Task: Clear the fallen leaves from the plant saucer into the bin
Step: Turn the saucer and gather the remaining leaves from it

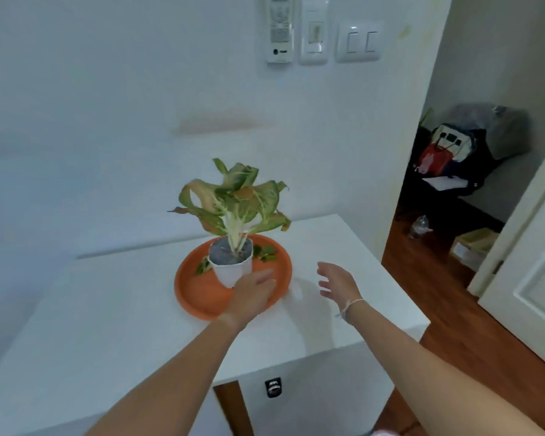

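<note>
Several green fallen leaves (pixel 266 253) lie flat in the round orange saucer (pixel 199 294) around an upright white pot (pixel 232 267). The left hand (pixel 253 292) reaches over the saucer, seemingly loose-fingered; the right hand (pixel 337 282) hovers spread and empty.

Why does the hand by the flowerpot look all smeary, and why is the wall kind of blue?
Head view: the left hand is motion-blurred over the orange saucer, beside the white pot; the right hand is sharper, with a soft shadow on the table; cool, dim light tints the wall bluish; the wide lens bends the edges.
</note>
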Demonstrator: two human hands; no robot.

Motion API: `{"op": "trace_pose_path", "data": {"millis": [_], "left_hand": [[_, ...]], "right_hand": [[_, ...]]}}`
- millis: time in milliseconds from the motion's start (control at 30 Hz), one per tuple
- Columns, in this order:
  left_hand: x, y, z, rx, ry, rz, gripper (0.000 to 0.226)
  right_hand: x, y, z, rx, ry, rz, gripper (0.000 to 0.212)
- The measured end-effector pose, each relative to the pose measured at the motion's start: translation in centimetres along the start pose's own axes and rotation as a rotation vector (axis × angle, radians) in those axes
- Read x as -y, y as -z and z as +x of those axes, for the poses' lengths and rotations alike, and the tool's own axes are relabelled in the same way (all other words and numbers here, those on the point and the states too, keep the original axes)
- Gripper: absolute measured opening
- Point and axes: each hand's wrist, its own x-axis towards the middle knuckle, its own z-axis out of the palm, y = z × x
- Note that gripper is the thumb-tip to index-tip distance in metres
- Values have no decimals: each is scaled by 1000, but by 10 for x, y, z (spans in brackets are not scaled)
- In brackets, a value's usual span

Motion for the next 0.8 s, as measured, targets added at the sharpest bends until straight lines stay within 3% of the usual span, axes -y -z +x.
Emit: {"op": "trace_pose_path", "data": {"millis": [67, 133, 267, 400, 533, 800], "left_hand": [[17, 25, -6, -72, 19, 22, 34], [33, 47, -13, -129, 19, 40, 31], [65, 79, -17, -226, 64, 95, 23], [91, 87, -19, -336, 151, 233, 45], [102, 83, -19, -317, 218, 5, 58], [97, 76, -3, -337, 349, -332, 57]], "right_hand": [[-5, -26, -3, 12, -7, -47, 15], [-11, -47, -6, 9, -18, -76, 14], [-24, -75, -5, -51, -34, -109, 33], [-34, -85, 1, -104, -73, -68, 40], [-33, -91, 2, -83, -111, 11, 23], [-26, -80, 16, 3, -155, -8, 13]]}}
